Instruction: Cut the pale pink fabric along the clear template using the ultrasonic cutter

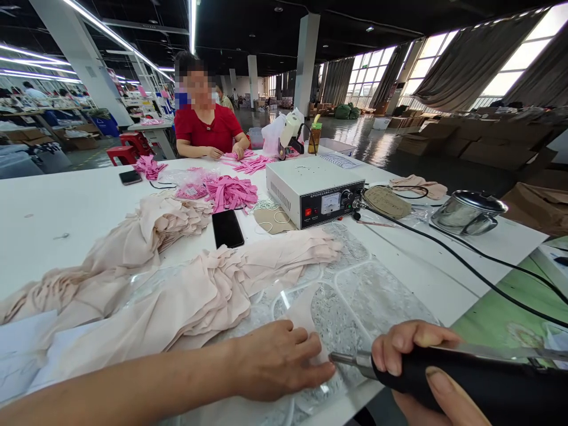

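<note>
My left hand [279, 358] lies on a pale pink fabric piece [306, 313] at the table's near edge, fingers pressed together on the cloth. My right hand [421, 361] is wrapped around a black-handled tool [465, 381], and its metal tip [346, 358] meets the fabric just beside my left fingertips. The piece rests on a clear patterned mat [368, 296]. A long heap of the same pink fabric pieces [190, 296] spreads to the left of my left hand.
A white control box [317, 189] with a dial and black cables [465, 266] stands mid-table. A black phone [228, 228], bright pink pieces [231, 192] and a steel pot [468, 212] lie around it. A person in red [204, 127] sits opposite.
</note>
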{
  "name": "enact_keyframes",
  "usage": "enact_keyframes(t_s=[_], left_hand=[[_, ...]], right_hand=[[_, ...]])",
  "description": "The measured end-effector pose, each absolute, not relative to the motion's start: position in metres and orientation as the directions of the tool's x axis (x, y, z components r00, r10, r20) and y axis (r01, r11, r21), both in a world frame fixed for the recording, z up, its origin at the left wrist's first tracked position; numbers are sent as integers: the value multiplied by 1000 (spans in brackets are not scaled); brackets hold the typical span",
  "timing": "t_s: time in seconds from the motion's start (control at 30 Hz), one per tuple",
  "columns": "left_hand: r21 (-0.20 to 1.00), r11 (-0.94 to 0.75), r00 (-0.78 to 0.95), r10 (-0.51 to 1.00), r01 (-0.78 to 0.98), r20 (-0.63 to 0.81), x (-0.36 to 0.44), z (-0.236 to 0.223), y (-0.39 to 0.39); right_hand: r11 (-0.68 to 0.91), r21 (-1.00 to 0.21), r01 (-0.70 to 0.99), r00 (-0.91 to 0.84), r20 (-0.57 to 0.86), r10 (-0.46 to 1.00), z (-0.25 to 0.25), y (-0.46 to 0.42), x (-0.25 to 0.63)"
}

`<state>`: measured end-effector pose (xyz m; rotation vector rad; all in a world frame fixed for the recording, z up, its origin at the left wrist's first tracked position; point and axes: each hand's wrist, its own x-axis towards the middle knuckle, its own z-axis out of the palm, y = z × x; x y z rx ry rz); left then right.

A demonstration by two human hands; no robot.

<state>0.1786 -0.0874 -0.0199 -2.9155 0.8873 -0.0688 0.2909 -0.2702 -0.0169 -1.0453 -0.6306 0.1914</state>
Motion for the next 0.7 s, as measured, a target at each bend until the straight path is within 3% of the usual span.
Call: enact_keyframes(t_s=[0.43,0.7], left_hand=[[-32,-844,844,-536,-535,32,178,-23,-84],[-19,-855,852,-519,-519,70,175,-31,-84]], right_hand=[[485,-864,132,744,410,528,-21,-272,294],[479,-870,114,790,372,488,-22,-263,294]])
